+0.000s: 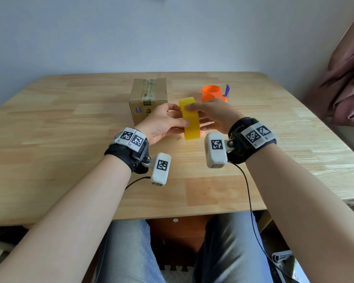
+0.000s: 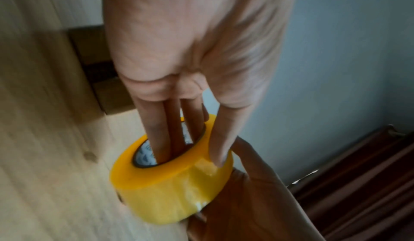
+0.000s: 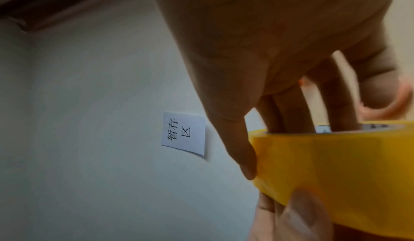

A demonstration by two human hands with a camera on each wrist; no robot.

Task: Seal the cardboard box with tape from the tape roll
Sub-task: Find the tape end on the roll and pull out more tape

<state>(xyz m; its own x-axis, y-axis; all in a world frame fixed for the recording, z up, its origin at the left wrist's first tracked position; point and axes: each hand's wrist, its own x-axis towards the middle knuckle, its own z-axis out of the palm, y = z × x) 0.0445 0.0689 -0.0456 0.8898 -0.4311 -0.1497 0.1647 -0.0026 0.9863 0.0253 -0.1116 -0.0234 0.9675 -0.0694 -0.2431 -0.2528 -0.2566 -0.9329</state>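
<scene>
A yellow tape roll [image 1: 189, 121] stands on edge just above the wooden table [image 1: 70, 160], held between both hands. My left hand [image 1: 172, 117] grips it from the left: in the left wrist view its fingers [image 2: 161, 138] reach into the core of the roll [image 2: 170, 188] and the thumb lies on the outer face. My right hand [image 1: 198, 114] grips from the right, with fingers inside the core and its thumb [image 3: 244, 156] on the roll's [image 3: 336, 165] outer face. The small cardboard box [image 1: 149, 97] sits right behind my left hand, old tape along its top.
An orange cup-shaped thing [image 1: 212, 92] with a purple piece beside it stands behind my right hand. Pink fabric [image 1: 345, 78] hangs past the table's right edge. A paper note [image 3: 183, 133] is stuck on the wall. Cables trail from both wrists toward my lap.
</scene>
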